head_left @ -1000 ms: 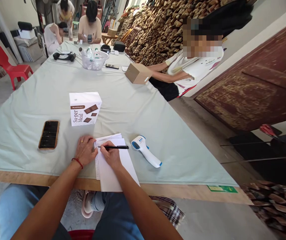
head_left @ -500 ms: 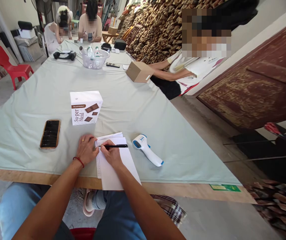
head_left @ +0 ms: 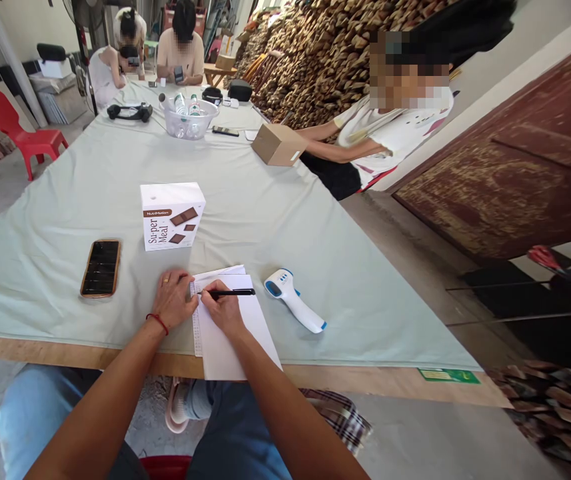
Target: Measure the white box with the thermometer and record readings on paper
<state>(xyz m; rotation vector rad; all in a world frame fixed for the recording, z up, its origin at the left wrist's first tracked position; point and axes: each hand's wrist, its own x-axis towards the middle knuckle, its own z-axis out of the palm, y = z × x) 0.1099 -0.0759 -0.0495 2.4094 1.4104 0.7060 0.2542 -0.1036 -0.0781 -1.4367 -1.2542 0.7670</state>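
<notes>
Paper: several white sheets (head_left: 245, 347), stacked slightly out of line, on the near side of the white box and a little to its right; the top sheet's broad face looks plain, and its near edge crosses the table's wooden border.
Printed strip: a narrow gridded margin (head_left: 196, 337) showing along the left of the stack; its entries are too small to read.
Pen: slender and black (head_left: 238, 292), nearly level across the paper on the near side of the white box, tip to the left at the printed strip, far end to the right.
Right hand: closed (head_left: 222, 310) in a pinch around the pen near its tip, the hand's edge resting on the paper.
Left hand: palm down (head_left: 172, 299), fingers loosely bent and slightly parted, thumb side against the left margin of the paper; a ring (head_left: 166, 281) on one finger and a red cord (head_left: 157, 324) at the wrist.
Hands: close together, with the thumb of the left just beside the pen's tip.
White box: upright carton (head_left: 170, 217), lettered "Su-per Meal", with brown squares on its front.
Phone: dark-faced, brown-edged (head_left: 100, 268), to the left of the white box and nearer the wearer.
Thermometer: white and blue (head_left: 298, 307), to the right of the white box and nearer the wearer.
</notes>
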